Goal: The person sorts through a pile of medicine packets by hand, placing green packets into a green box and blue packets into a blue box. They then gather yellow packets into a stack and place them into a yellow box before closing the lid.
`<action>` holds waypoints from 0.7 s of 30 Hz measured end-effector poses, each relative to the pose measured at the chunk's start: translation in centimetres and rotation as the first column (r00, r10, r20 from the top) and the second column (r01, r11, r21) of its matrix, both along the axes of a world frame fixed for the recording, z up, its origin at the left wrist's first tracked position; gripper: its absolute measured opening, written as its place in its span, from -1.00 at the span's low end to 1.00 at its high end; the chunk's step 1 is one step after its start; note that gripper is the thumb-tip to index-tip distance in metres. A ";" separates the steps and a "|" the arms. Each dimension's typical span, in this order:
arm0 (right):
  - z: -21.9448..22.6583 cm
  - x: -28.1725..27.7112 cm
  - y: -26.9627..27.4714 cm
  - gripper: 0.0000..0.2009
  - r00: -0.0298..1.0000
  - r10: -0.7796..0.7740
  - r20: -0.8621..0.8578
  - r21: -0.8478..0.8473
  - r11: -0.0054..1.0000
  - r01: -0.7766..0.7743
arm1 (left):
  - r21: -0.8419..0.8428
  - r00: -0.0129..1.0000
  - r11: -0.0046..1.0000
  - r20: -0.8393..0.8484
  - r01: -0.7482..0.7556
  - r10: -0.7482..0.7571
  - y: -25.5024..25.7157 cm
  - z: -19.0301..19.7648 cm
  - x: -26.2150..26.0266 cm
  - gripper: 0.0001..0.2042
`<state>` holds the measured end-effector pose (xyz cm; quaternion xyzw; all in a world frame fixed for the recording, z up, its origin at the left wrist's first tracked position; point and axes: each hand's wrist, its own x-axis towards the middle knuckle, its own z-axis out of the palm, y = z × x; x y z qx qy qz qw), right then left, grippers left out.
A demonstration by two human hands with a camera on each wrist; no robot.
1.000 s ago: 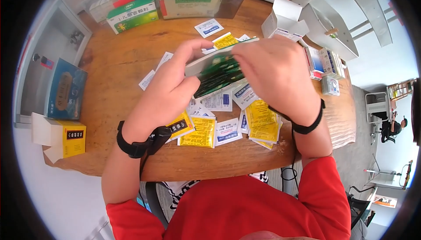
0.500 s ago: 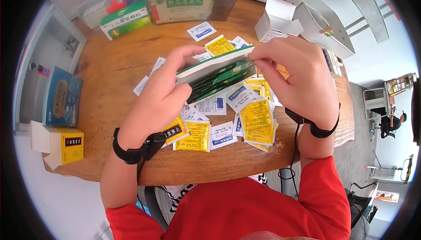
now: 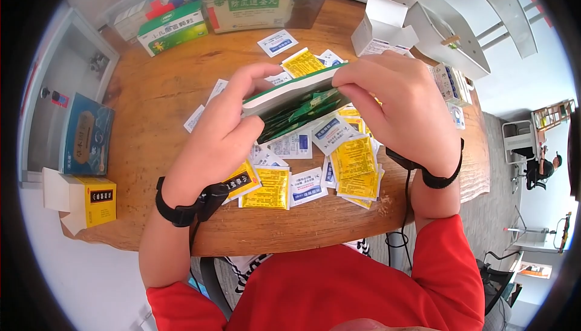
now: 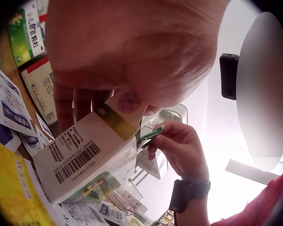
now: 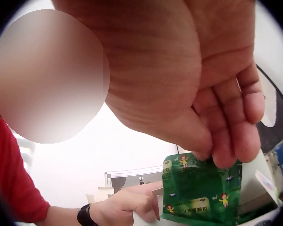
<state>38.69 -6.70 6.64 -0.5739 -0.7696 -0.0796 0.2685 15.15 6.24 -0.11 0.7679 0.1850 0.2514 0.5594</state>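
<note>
My left hand grips an opened white-and-green medicine box above the table, fingers on the far side and thumb on the near one. Inside its open top lie several green sachets. At the box's right end, my right hand pinches a green sachet between thumb and fingers. The right wrist view shows that sachet upright at the opening, its printed face with small cartoon figures. Below the box, yellow sachets and white-and-blue sachets are scattered.
An opened yellow box and a blue box stand at the left. Behind are a green-and-white box and a clear bin of cartons. An opened white box stands back right. A person sits far off at right.
The box has tilted, showing more of the sachets inside. My right hand drew back to the right, then came slightly left towards the box. My left hand keeps its hold.
</note>
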 end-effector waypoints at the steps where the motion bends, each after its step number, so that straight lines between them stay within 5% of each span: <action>1: -0.2 0.1 0.1 -0.95 1.000 0.019 -0.009 0.009 1.000 -0.019 | -0.007 1.000 1.000 -0.005 -0.001 0.001 0.0 0.1 0.0 -0.37; 10: -0.7 0.0 0.2 -0.89 0.977 -0.060 0.207 -0.034 0.997 0.068 | -0.016 1.000 1.000 -0.020 0.003 -0.004 -0.1 0.3 0.0 -0.37; 21: -0.9 -1.0 0.2 -0.97 0.983 0.008 0.184 -0.059 0.998 0.003 | -0.012 1.000 1.000 -0.009 0.007 -0.007 0.1 0.0 0.0 -0.38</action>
